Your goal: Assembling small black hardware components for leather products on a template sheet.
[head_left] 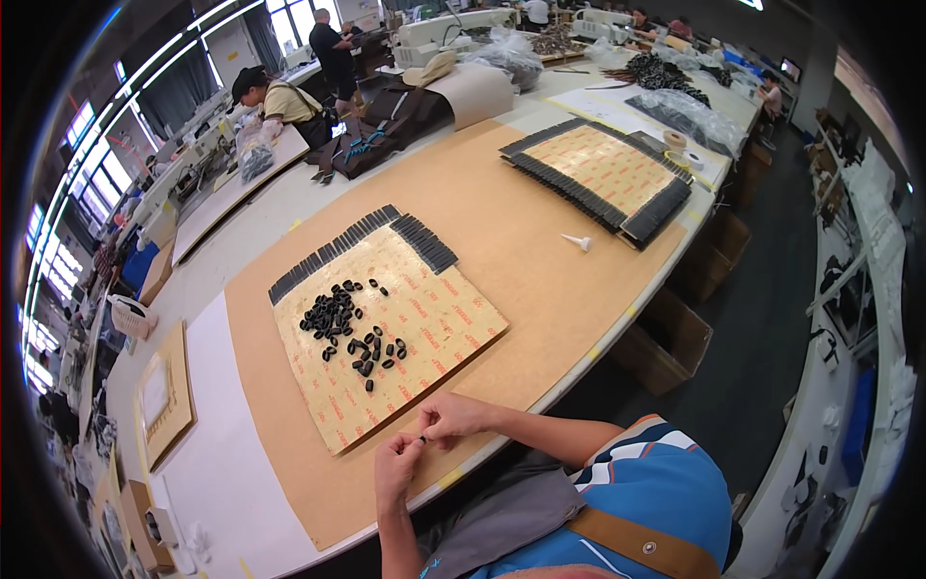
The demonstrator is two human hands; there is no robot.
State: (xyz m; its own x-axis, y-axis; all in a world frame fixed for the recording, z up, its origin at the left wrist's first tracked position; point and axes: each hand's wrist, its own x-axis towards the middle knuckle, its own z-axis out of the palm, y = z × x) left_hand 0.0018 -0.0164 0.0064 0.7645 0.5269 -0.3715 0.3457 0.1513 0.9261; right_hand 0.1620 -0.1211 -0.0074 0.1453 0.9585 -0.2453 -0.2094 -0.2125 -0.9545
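A long pale surface [318,183] runs through a busy workshop, with a big brown cardboard sheet [502,241] laid over it and windows along the left wall.

Far left on the surface lies a small framed board [166,394]. Next to the right, on the cardboard, sits a yellowish adhesive sheet [439,323] with red print; rows of flat black strips [362,236] line its upper edges, and a loose heap of small black oval pieces [347,328] lies near its middle.

At the near edge of the cardboard, just below the sheet's lower corner, the left hand [397,465] and right hand [453,417] meet. The left fingers [413,445] are curled in, thumb and forefinger pressed together on a tiny black piece [422,440]. The right fingers [431,431] are likewise closed in a pinch, touching the same piece from the other side. So the piece sits between both sets of fingertips, raised off the cardboard, apart from the heap, which lies up and to the left of the hands.

Further right on the cardboard stands a small white cone-shaped tool [577,241]. Beyond it, a second adhesive sheet [603,169] is bordered with black strips nearly all round. Rolls of tape [680,145] rest at its far right corner.
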